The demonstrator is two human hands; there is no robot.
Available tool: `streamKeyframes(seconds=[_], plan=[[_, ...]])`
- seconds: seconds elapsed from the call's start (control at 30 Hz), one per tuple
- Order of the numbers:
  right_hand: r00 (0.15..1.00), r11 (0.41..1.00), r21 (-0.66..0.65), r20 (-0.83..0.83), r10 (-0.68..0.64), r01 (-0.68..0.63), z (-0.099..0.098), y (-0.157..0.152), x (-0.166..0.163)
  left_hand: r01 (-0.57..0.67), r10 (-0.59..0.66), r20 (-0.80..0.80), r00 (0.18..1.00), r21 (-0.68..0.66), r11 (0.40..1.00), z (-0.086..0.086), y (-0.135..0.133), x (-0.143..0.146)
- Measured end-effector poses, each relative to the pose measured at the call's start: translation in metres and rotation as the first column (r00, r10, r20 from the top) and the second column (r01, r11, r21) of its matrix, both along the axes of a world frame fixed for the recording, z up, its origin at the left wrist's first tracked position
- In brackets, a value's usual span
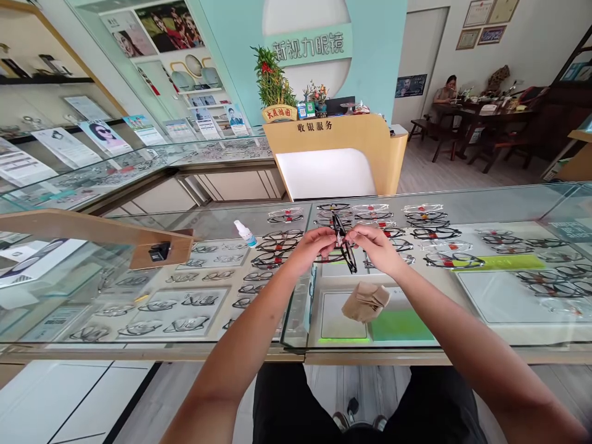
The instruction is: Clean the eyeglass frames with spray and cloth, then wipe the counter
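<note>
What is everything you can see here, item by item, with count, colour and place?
black glasses: one, black, held above the counter between both grips
cloth: one, tan, crumpled on the counter glass just below the glasses
spray bottle: one, white and blue, on the counter glass left of the grips
display counter: one, glass-topped, across the foreground
displayed frames: many, mostly dark, in rows under the glass
cashier desk: one, yellow wood, behind the counter
potted plant: one, green with red, on the desk
seated person: one, at a dark table, far right
left grip: one, bare hand, pinching the glasses
right grip: one, bare hand, pinching the glasses
</note>
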State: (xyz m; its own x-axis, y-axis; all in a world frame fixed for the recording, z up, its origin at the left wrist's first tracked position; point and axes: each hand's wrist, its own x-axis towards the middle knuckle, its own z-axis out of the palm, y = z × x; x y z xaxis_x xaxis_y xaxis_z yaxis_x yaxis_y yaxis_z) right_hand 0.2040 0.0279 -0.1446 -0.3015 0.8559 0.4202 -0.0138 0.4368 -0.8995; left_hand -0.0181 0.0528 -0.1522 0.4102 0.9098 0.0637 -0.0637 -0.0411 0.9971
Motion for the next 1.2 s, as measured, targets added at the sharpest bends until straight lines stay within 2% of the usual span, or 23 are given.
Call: streamKeyframes(seconds=[0.23, 0.47, 0.63, 0.83, 1.0, 1.1, 1.2], plan=[[0.997, 1.000, 0.027, 0.075, -0.008, 0.006, -0.002, -0.004, -0.001, -0.049, 0.050, -0.064, 0.997, 0.015, 0.999, 0.005, -0.002, 0.000], [0.985, 0.999, 0.040, 0.167, -0.031, 0.024, -0.001, -0.006, -0.002, -0.055, 0.064, -0.130, 0.989, 0.069, 0.996, 0.001, 0.002, -0.002], [0.995, 0.998, -0.049, 0.098, -0.032, 0.037, -0.008, -0.002, -0.006, -0.086, 0.100, -0.136, 0.986, 0.103, 0.991, -0.004, 0.002, -0.001], [0.998, 0.968, -0.247, -0.049, -0.050, 0.036, -0.013, 0.005, -0.006, -0.092, 0.110, -0.146, 0.983, 0.127, 0.988, -0.001, -0.001, 0.000], [0.999, 0.921, -0.387, 0.003, 0.036, -0.031, -0.005, 0.003, -0.002, -0.085, 0.097, -0.120, 0.988, 0.102, 0.991, -0.002, -0.001, 0.000], [0.999, 0.907, -0.420, -0.006, 0.040, -0.039, 0.000, 0.002, 0.000, -0.092, 0.116, -0.141, 0.983, 0.164, 0.982, -0.005, 0.001, -0.001], [0.999, 0.904, -0.427, 0.002, 0.032, -0.028, 0.005, 0.001, 0.005, -0.090, 0.168, -0.237, 0.957, 0.308, 0.947, -0.004, 0.000, -0.005]])
